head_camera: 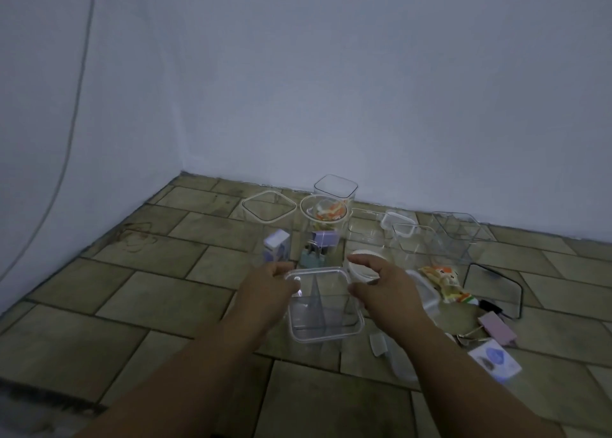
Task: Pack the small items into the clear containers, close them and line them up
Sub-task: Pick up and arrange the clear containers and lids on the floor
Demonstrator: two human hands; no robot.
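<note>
A clear square container (326,318) with inner dividers sits low in the middle, over the tiled floor. My left hand (265,288) grips its upper left corner, thumb on the rim. My right hand (385,287) grips its upper right corner, fingers curled above the rim. Behind it stands a round clear jar (323,219) holding orange-and-white packets and purple and teal binder clips. To its left, a tall square container (269,209) with a lid on top holds a small purple-and-white box (276,244).
An empty square container (336,187) stands by the wall. Several empty clear containers (453,235) and lids (397,224) lie to the right. Loose snack packets (443,280), a black-rimmed lid (493,288), a pink clip (496,330) and a white card (495,361) lie at right.
</note>
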